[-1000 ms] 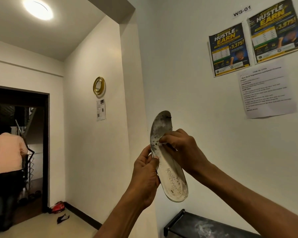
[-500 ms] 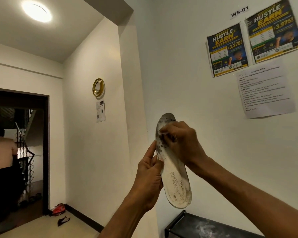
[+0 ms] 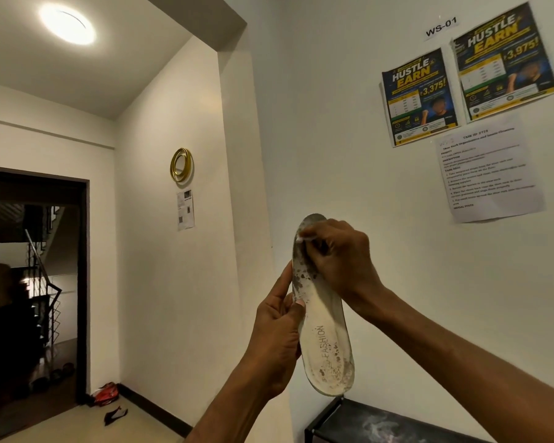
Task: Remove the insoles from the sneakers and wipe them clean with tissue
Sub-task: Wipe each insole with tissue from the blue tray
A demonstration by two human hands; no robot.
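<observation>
Insole is hanging upright in mid-air, low-centre of frame, toe end up, heel end down, "FASHION" print facing the cam. Left hand is holding it at the left edge, approx. mid-length: grip clamped on the insole, thumb lying across the front face, other fingers going behind. Right hand is reaching in from lower right & covering the toe half. Its grip is curled tight, pinching a small white tissue wad against the insole's upper left edge. So the insole is running between both grips, left one lower, right one higher, w/ the heel end sticking out free below. Dark blotches are showing near the toe & heel. Behind, upper right: two posters & a printed sheet on the white wall. Black rack is sitting at the bottom edge, below the heel, not touching. Doorway at left.
</observation>
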